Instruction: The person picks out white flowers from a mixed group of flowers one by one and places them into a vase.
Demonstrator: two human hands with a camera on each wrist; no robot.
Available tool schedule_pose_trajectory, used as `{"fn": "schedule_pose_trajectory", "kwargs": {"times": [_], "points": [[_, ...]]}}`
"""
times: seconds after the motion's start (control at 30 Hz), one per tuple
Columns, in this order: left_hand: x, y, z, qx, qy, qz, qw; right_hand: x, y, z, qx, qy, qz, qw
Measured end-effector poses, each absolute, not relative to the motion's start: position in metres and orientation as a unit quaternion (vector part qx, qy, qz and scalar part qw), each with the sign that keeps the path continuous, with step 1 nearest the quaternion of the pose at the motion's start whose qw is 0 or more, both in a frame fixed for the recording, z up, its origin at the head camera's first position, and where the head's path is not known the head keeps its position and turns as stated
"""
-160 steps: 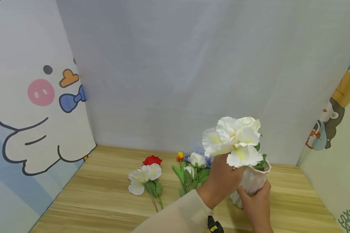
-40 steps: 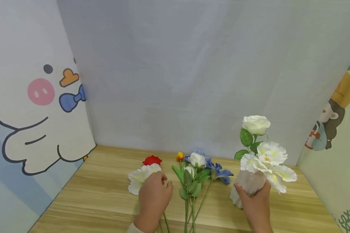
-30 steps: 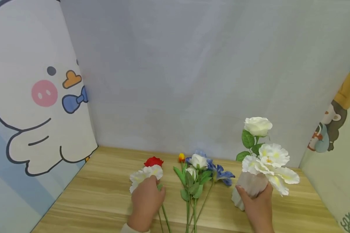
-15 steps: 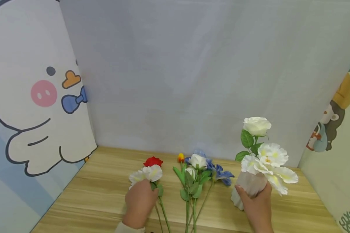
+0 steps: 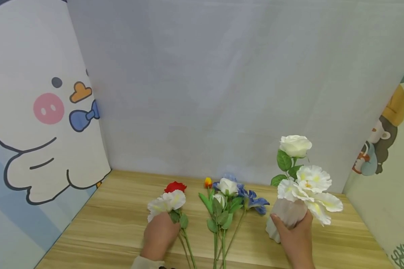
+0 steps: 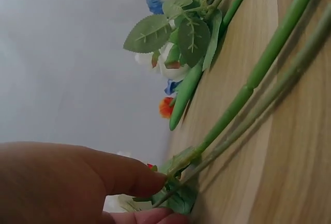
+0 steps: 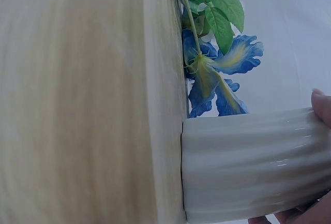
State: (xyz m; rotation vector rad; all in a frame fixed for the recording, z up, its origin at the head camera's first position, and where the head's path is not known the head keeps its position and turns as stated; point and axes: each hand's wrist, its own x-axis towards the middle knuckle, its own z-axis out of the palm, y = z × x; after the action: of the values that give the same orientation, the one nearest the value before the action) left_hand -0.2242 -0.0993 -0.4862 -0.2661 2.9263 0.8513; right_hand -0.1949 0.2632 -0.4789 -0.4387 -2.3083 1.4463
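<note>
At the table's left, my left hand is at the stems just below a white iris. In the left wrist view its thumb and fingertips close around the duller iris stem, beside a brighter green stem. A red flower lies just behind the iris. My right hand grips a white ribbed vase, whose base meets the table in the right wrist view. The vase bears a white rose standing tall and another white iris leaning right over the rim.
Between the hands lie white roses, an orange-yellow tulip and blue irises, their stems pointing toward the front of the wooden table. A grey cloth closes off the back, with printed panels at both sides.
Earlier, my left hand held the white iris at the vase; that iris now sits in it. The left hand has moved left and down to the other iris's stem. The right hand stays on the vase.
</note>
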Motion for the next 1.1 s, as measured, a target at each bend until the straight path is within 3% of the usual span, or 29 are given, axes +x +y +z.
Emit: {"fn": "schedule_pose_trajectory", "kwargs": {"times": [0.53,0.87,1.1], "points": [[-0.236,-0.106,-0.504,-0.058,0.912,0.405,0.038,-0.197,0.264,-0.482,-0.158,-0.815,0.519,0.205],[-0.235,-0.103,-0.493,-0.056,0.897,0.438,-0.01,-0.198,0.263,-0.481,-0.153,-0.813,0.521,0.209],[-0.23,-0.097,-0.478,-0.044,0.856,0.515,-0.009,-0.196,0.263,-0.483,-0.152,-0.814,0.518,0.214]]}}
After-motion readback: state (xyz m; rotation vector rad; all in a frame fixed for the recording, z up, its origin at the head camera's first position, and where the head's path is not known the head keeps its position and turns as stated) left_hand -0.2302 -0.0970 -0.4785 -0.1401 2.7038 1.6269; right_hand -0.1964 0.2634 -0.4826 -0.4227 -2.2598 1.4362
